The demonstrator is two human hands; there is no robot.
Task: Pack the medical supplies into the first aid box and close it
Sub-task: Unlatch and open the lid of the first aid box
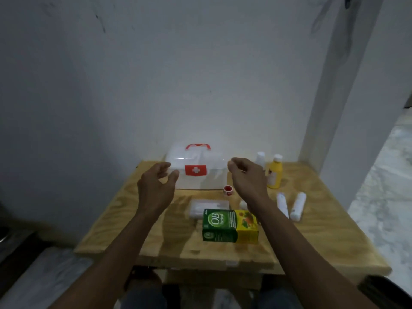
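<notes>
Both hands' grips are apart and empty: left hand (157, 182), right hand (246, 175), flanking the first aid box (196, 169).

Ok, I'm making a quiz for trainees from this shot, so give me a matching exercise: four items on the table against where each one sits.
Items:
1. first aid box
2. yellow bottle
3. green and yellow carton
4. small red-topped roll

Places:
A. nearest the table's front edge
B. just in front of the box, at its right end
C. at the back, by the wall, between the two hands
D. standing at the back right

Pairs: 1-C, 2-D, 3-A, 4-B
</notes>
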